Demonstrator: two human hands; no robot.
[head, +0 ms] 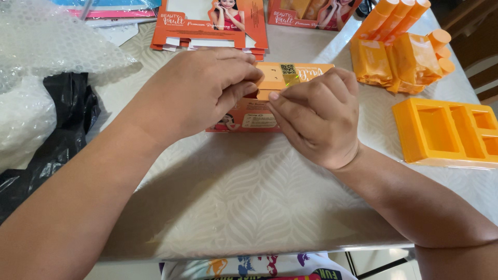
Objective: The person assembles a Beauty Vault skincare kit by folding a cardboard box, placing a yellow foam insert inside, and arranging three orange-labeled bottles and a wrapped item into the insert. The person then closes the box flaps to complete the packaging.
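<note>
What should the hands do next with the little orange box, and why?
Probably press the end flap shut. Both hands, left and right, pinch the box at one end, fingertips meeting at its edge, so that end looks not yet closed. The orange tray lies apart to the right, with nothing in its hollows, and the tubes still wait further back.

Both forearms reach forward and converge; the left hand point(199, 91) and right hand point(316, 116) meet knuckles-up, fingers curled and pinching inward.
</note>
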